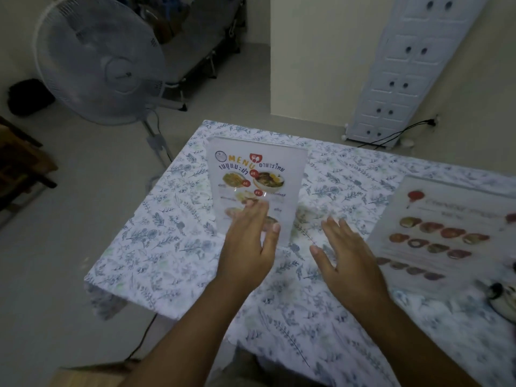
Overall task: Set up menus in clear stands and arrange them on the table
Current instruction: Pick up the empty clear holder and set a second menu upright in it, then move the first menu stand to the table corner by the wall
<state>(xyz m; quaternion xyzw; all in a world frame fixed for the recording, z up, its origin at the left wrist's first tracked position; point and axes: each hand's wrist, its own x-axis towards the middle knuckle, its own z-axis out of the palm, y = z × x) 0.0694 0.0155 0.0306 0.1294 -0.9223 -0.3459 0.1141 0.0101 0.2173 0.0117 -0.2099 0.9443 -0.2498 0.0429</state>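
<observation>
A clear stand with a food menu [255, 177] in it stands upright on the table [156, 247], which has a floral cloth, near its far left part. My left hand [248, 241] hovers in front of the stand's lower half, fingers apart and holding nothing; whether its fingertips touch the stand I cannot tell. My right hand [346, 258] is open too, just right of the stand and above the cloth. A second menu [441, 233] with rows of dishes lies on the table at the right, blurred; whether it sits in a stand I cannot tell.
A standing fan [100, 60] is on the floor left of the table, its cable trailing down. A white panel [413, 65] leans on the far wall with black cables beside it. A dark and white object [502, 297] sits at the table's right edge.
</observation>
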